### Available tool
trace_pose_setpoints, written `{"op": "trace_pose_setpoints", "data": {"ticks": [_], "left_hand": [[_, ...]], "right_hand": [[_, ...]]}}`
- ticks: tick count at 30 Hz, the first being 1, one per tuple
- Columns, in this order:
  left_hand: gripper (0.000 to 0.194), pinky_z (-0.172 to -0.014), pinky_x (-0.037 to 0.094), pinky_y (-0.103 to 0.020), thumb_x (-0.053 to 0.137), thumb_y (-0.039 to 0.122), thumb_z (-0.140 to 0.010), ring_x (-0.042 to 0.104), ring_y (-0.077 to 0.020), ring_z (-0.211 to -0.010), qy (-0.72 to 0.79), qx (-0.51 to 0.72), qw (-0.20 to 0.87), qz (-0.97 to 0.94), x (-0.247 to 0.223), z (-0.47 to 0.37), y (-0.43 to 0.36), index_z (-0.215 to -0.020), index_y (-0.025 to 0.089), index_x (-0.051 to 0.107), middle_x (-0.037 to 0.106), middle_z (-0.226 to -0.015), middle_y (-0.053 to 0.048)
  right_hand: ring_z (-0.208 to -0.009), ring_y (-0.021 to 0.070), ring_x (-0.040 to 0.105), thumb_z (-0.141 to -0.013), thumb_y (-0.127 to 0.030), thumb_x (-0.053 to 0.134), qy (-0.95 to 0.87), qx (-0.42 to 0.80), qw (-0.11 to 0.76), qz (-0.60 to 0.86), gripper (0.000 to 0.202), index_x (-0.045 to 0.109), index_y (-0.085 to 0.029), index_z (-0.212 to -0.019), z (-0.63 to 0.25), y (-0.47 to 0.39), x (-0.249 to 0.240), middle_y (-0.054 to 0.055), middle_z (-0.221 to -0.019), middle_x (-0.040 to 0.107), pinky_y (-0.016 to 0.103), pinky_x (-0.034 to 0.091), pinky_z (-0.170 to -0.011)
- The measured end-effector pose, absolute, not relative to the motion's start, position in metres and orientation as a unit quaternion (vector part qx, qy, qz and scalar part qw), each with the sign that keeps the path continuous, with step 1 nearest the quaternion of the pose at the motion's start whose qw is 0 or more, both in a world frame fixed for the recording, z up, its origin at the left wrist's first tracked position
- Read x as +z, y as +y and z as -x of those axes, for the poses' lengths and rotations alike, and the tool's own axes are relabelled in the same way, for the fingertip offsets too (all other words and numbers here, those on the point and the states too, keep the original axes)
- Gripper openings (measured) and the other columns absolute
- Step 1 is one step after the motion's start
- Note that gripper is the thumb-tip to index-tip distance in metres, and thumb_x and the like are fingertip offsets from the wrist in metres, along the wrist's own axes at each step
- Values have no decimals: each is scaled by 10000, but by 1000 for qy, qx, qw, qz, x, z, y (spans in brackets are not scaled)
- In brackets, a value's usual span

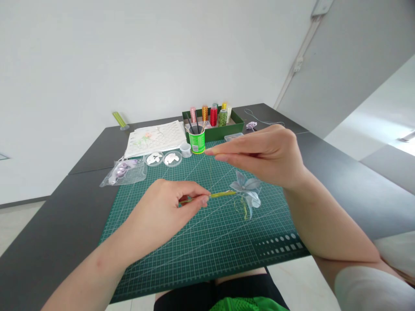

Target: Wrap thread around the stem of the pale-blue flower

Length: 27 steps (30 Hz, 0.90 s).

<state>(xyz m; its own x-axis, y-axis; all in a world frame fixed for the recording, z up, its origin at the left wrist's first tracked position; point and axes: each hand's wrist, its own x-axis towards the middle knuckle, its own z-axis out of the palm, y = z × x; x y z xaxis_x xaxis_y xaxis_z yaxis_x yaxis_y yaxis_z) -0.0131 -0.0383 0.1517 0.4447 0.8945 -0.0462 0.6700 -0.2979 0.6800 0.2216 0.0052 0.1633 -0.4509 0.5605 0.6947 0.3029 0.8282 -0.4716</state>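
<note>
My left hand (177,207) pinches the yellow-green stem (223,194) of an artificial flower (246,185), which lies level just above the cutting mat (155,259). The flower has pale blue-grey petals and points to the right. Higher up and to the right, my right hand (259,153) is closed in a pinch. A very thin thread (210,169) runs from its fingertips straight down to the stem beside my left fingertips. Loose yellow-green strands (245,209) hang below the flower.
A green tray (212,135) with thread spools (213,116) stands at the back, behind a green can (197,142) of tools. Left of these are papers (155,138), dishes of white pieces (172,158) and a plastic bag (134,172) with a purple flower.
</note>
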Motion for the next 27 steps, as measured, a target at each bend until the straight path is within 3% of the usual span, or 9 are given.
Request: {"op": "trace_pose_setpoints", "data": {"ticks": [6,14,20,27], "left_hand": [[263,-429,253,-212,598,400,-966,396,-92,-472,484,171,336,-790,153,15,-38,-877,252,796,614,-590,47],[203,-451,313,-187,625,362,-952,483,-86,-508,478,175,325,-797,151,16,-39,-896,290,806,679,-637,61],[174,-462,363,-176,634,356,-946,545,-87,-526,481,190,316,-796,153,15,-43,-921,311,800,726,-697,67],[139,-431,385,-186,685,349,-898,571,-98,-498,485,259,288,-784,160,16,-45,-852,281,798,721,-649,47]], "right_hand": [[-786,153,760,-952,-297,706,-839,133,462,253,135,816,-295,-1031,-224,-3,166,14,-972,816,255,633,-647],[-789,137,741,-969,-337,669,-846,171,428,269,188,830,-243,-994,-224,15,162,30,-952,815,236,585,-657],[-640,104,638,-959,-359,679,-847,198,393,299,246,831,-184,-1039,-227,29,154,52,-868,803,234,467,-560],[-689,137,635,-953,-422,667,-853,213,364,308,295,834,-187,-1011,-223,42,147,60,-849,794,280,496,-663]]}}
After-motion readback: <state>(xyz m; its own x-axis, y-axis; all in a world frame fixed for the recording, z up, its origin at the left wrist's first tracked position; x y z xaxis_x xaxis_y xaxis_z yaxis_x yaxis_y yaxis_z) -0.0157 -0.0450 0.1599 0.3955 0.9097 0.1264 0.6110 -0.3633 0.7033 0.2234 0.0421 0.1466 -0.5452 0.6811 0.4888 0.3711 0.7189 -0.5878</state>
